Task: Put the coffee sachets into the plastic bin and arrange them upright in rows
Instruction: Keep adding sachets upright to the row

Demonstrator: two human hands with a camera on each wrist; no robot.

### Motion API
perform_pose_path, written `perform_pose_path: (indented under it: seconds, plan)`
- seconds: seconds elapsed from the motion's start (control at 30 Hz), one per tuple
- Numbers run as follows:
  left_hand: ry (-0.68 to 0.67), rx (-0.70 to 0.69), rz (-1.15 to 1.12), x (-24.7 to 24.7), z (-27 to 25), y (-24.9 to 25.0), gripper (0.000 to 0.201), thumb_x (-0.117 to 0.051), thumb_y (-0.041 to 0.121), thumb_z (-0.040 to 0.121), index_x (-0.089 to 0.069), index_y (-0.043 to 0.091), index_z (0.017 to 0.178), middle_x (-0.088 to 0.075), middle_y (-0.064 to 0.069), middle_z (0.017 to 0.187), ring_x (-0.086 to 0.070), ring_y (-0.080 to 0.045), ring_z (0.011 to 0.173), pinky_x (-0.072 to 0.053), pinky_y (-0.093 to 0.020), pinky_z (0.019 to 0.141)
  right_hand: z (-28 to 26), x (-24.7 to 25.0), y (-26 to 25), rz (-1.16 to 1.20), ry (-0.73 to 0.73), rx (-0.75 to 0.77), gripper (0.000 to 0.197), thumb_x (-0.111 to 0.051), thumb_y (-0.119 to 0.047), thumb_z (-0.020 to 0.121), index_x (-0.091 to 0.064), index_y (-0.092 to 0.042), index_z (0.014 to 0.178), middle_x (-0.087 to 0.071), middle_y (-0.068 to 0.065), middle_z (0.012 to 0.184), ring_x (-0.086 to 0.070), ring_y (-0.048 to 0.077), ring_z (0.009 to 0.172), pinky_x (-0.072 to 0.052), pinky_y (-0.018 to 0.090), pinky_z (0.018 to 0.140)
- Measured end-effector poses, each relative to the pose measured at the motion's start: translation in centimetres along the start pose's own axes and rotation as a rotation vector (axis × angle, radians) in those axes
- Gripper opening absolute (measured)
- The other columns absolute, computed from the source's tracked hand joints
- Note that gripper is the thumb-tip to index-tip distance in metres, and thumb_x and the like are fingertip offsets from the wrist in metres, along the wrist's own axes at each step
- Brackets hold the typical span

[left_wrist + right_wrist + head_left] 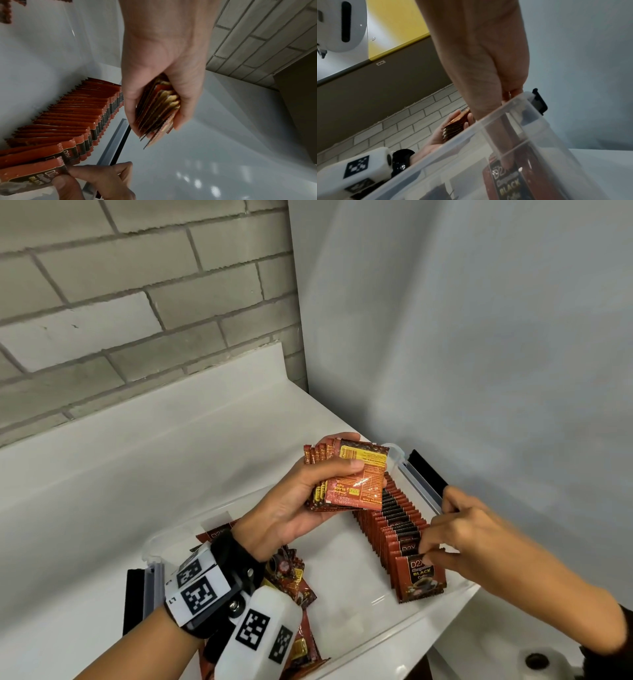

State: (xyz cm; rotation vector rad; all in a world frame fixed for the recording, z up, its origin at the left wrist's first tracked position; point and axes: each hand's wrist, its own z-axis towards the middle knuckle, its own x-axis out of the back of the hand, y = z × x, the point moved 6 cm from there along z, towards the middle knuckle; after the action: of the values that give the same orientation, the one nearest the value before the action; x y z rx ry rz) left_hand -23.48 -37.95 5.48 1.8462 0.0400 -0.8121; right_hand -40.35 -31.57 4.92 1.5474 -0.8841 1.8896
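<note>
A clear plastic bin (407, 633) sits on the white counter. Along its right side stands a long upright row of red-and-black coffee sachets (394, 518) (68, 119). My left hand (301, 501) (159, 81) grips a fanned stack of sachets (352, 481) (157, 113) (455, 125) above the bin's far end. My right hand (455, 535) (96, 180) pinches the front sachet (419, 578) (29, 175) (506, 182) of the row at its top edge. Loose sachets (291, 580) lie piled in the bin's left part, partly hidden by my left wrist.
The bin's black latches (428, 470) (133, 601) stick out at both ends. A grey brick wall (137, 302) rises behind the counter and a pale wall (479, 337) stands close on the right. A round drain (536, 660) shows at the lower right.
</note>
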Motion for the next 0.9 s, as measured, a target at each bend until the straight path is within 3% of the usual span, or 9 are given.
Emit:
perform_pose_path:
  seconds: [0.07, 0.3, 0.4, 0.47, 0.57, 0.67, 0.73, 0.8, 0.9]
  plan:
    - [0.005, 0.002, -0.004, -0.1, 0.0, 0.0, 0.032, -0.068, 0.004, 0.072, -0.073, 0.024, 0.097, -0.067, -0.014, 0.11, -0.067, -0.029, 0.094, -0.052, -0.04, 0.088, 0.1, -0.2, -0.1, -0.031, -0.027, 0.006, 0.023, -0.088, -0.043, 0.054, -0.069, -0.035, 0.064, -0.06, -0.025, 0.064, -0.014, 0.001, 0.075, -0.025, 0.009, 0.055]
    - [-0.019, 0.011, -0.003, -0.3, 0.0, -0.3, 0.031, -0.064, 0.003, 0.073, -0.069, 0.022, 0.097, -0.07, -0.008, 0.103, -0.069, -0.024, 0.088, -0.056, -0.034, 0.076, 0.3, -0.5, 0.4, -0.03, -0.095, -0.014, 0.024, -0.086, -0.047, 0.053, -0.067, -0.035, 0.062, -0.056, -0.027, 0.061, -0.036, 0.009, 0.066, -0.024, 0.01, 0.051]
    - [-0.047, 0.01, 0.022, -0.5, 0.0, -0.4, 0.035, -0.077, 0.002, 0.069, -0.071, 0.023, 0.096, -0.069, -0.009, 0.106, -0.068, -0.025, 0.092, -0.056, -0.036, 0.078, 0.7, -0.7, 1.2, 0.067, -0.121, -0.074, 0.019, -0.078, -0.046, 0.066, -0.071, -0.033, 0.077, -0.041, -0.034, 0.066, -0.037, 0.008, 0.079, -0.035, 0.015, 0.059]
    - [-0.068, 0.009, 0.03, -0.5, 0.1, -0.6, 0.045, -0.087, 0.011, 0.057, -0.071, 0.022, 0.098, -0.069, -0.01, 0.107, -0.068, -0.025, 0.093, -0.056, -0.036, 0.078, 0.8, -0.5, 1.5, 0.22, -0.172, -0.196, 0.025, -0.068, -0.051, 0.073, -0.07, -0.036, 0.092, -0.048, -0.033, 0.075, -0.038, 0.003, 0.088, -0.037, 0.015, 0.068]
    - [-0.085, 0.001, 0.044, -0.5, 0.2, -0.7, 0.053, -0.091, 0.018, 0.051, -0.071, 0.023, 0.1, -0.069, -0.009, 0.106, -0.068, -0.025, 0.093, -0.056, -0.036, 0.076, 0.9, 1.4, 1.4, 0.554, -0.021, -0.35, 0.04, -0.066, -0.062, 0.06, -0.065, -0.04, 0.093, -0.066, -0.02, 0.079, -0.048, 0.0, 0.08, -0.039, 0.013, 0.063]
    - [-0.089, -0.001, 0.053, -0.6, 0.2, -0.8, 0.053, -0.091, 0.018, 0.05, -0.071, 0.023, 0.1, -0.069, -0.009, 0.106, -0.068, -0.025, 0.093, -0.056, -0.035, 0.077, 1.1, 2.1, 1.2, 0.895, 0.134, -0.417, 0.042, -0.073, -0.063, 0.062, -0.066, -0.036, 0.094, -0.071, -0.01, 0.082, -0.052, 0.003, 0.064, -0.044, 0.018, 0.06]
    - [-0.092, 0.003, 0.06, -0.7, 0.1, -1.0, 0.054, -0.091, 0.018, 0.051, -0.071, 0.023, 0.1, -0.069, -0.01, 0.107, -0.068, -0.026, 0.094, -0.057, -0.036, 0.078, 1.4, 1.9, 0.7, 1.072, 0.193, -0.446, 0.038, -0.078, -0.051, 0.064, -0.066, -0.03, 0.092, -0.072, -0.002, 0.081, -0.062, 0.011, 0.072, -0.051, 0.029, 0.071]
    - [-0.093, 0.007, 0.07, -0.8, 0.1, -1.1, 0.053, -0.091, 0.02, 0.052, -0.07, 0.023, 0.101, -0.069, -0.01, 0.107, -0.068, -0.026, 0.095, -0.057, -0.037, 0.077, 1.7, 1.7, 0.4, 1.173, 0.251, -0.474, 0.038, -0.076, -0.038, 0.061, -0.064, -0.019, 0.092, -0.072, 0.001, 0.078, -0.066, 0.014, 0.075, -0.054, 0.027, 0.073]
    - [-0.088, 0.014, 0.073, -0.8, 0.2, -1.2, 0.052, -0.092, 0.026, 0.051, -0.072, 0.024, 0.099, -0.07, -0.009, 0.106, -0.068, -0.025, 0.095, -0.057, -0.037, 0.078, 1.9, 1.2, 0.1, 1.234, 0.322, -0.497, 0.039, -0.076, -0.034, 0.063, -0.063, -0.013, 0.093, -0.073, 0.005, 0.077, -0.068, 0.021, 0.078, -0.054, 0.025, 0.074]
